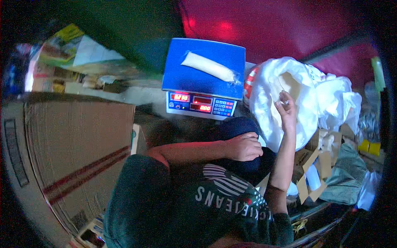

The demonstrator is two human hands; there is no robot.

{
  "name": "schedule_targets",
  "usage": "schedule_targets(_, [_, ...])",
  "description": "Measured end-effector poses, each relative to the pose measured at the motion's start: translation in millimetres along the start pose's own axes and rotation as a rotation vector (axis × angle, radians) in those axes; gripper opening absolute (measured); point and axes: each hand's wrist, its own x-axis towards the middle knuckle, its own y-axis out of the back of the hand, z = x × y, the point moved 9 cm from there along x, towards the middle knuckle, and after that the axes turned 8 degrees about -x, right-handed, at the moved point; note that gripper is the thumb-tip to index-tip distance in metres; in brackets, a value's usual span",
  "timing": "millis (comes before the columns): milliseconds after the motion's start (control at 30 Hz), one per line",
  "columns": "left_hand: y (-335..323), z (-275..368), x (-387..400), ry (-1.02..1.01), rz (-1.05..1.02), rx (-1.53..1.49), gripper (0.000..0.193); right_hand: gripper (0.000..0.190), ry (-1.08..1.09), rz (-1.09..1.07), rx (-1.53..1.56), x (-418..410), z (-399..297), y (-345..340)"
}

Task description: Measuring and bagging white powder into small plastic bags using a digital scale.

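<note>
My left hand rests with curled fingers on my dark-clothed knee, with nothing visible in it. At the mouth of a large white plastic sack, my right hand is raised, thumb and fingers around a clear thin plastic thing, seemingly a bag; its outline is faint. Pale contents show inside the sack. Left of the sack, a filled clear plastic bag, long and tube-shaped with whitish contents, lies slantwise on the blue platform of a digital scale. The scale's red displays are lit; neither hand touches it.
A large cardboard box stands at the left. Small open cardboard boxes and a grey-green checked cloth are at the right, beside more white plastic bags. A dark red sheet hangs or stands behind the scale.
</note>
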Motion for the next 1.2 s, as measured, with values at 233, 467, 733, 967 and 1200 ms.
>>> schedule_targets(233, [-4.7, 2.3, 6.3, 0.029, -0.017, 0.134, 0.009, 0.055, 0.122, -0.012, -0.047, 3.0, -16.1, -9.4])
schedule_targets(467, [5.3, 9.0, -2.0, 0.104, 0.040, 0.230, 0.007, 0.055, 0.088, -0.021, -0.112, -2.1, -21.7, 5.5])
schedule_targets(733, [24.2, 22.9, -47.5, 0.180, 0.022, 0.408, 0.008, 0.052, 0.225, -0.105, -0.227, 2.1, -23.7, -28.3])
schedule_targets(967, [53.5, 42.2, -68.9, 0.069, 0.140, 0.383, 0.010, 0.050, 0.353, -0.056, -0.440, 13.6, -29.5, -53.4])
schedule_targets(1200, [72.7, 35.7, -87.0, 0.254, 0.126, 0.454, 0.011, 0.051, 0.366, -0.106, -0.567, 28.2, -32.7, -75.6])
